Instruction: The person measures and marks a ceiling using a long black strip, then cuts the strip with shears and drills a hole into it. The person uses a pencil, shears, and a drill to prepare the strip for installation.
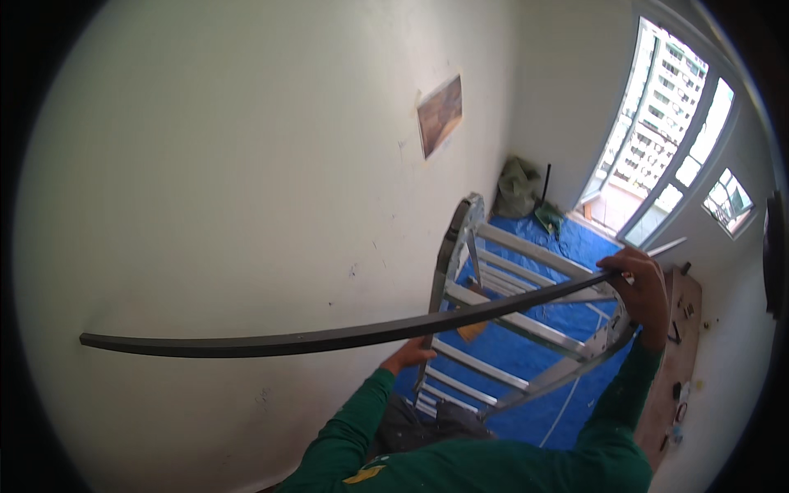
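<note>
A long dark bar slants across in front of me, its left end at the pale wall and its right part in my raised right hand. The fingers of that hand wrap round it. A light, pointed piece sticks out beyond the hand; whether it belongs to the bar I cannot tell. Lower down, my left hand is closed on the side rail of an aluminium stepladder, just under the bar. The bar partly covers the ladder's rungs.
Blue sheeting covers the floor. A brown board or bench with small items lies along the right wall. A green sack and a dustpan stand in the far corner, near a tall glazed door. A brown-backed opening marks the wall.
</note>
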Available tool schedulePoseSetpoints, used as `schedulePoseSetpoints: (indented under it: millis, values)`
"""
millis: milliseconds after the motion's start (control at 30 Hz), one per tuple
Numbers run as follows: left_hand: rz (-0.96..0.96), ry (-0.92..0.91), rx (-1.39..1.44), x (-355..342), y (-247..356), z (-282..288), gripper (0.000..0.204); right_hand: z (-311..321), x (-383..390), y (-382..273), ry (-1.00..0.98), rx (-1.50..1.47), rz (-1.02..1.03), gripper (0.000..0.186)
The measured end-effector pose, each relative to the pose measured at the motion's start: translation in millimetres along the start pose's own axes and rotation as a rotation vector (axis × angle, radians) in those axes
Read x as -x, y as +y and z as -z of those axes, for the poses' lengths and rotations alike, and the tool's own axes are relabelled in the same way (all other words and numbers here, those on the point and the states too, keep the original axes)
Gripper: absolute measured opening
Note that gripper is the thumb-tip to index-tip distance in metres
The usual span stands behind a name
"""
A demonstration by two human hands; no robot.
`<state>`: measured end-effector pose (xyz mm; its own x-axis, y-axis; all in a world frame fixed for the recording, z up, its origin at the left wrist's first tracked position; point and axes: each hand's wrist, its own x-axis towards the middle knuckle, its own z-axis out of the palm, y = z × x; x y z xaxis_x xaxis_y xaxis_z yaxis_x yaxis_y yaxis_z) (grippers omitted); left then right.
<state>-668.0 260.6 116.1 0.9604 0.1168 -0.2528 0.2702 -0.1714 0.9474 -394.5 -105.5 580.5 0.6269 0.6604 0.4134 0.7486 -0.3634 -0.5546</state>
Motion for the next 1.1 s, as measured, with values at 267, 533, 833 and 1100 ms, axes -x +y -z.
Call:
schedulePoseSetpoints:
  millis: [267, 533, 833, 1100]
  values:
    - [-0.378, 0.254, 0.107, -11, 224, 21, 0.038, 4, -4, 1, -0.082, 0.075, 0.022, 0.026]
    - [-0.212, 0.515, 0.041, -25, 181, -12, 0.047, -3, -3, -4, 0.083, 0.028, 0.060, 0.021]
    - [-0.190, 0.467, 0.086, -25, 255, 6, 0.045, 31, -15, -29, -0.207, 0.038, -0.168, 0.019]
    - [-0.150, 0.466, 0.084, -2, 363, 59, 0.041, 35, -12, -28, -0.219, 0.081, -0.251, 0.018]
